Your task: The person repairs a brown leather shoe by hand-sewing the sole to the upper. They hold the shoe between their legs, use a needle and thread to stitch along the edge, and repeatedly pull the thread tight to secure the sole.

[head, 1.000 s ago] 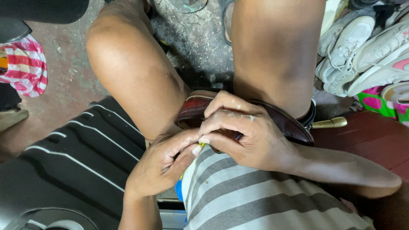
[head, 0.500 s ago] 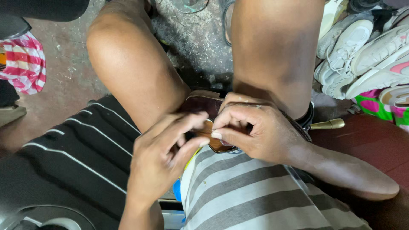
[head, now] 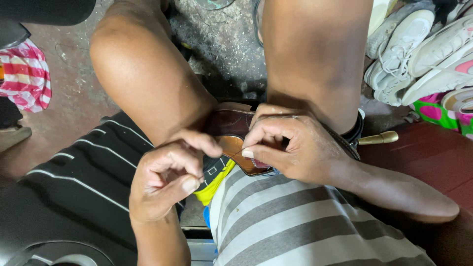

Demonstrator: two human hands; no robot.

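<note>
The left hand (head: 167, 180) has drawn back from the 1 brown shoe (head: 231, 129) between the knees, pinching 1 taut thread (head: 224, 158), while the right hand (head: 290, 145) grips the shoe's edge.

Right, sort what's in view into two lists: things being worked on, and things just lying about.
In hand:
- brown shoe, gripped by the right hand between the knees
- thread, pinched and pulled by the left hand

Lying about:
- white sneakers on the floor
- red and white striped cloth
- brass-coloured tool handle
- pink and green bag
</note>
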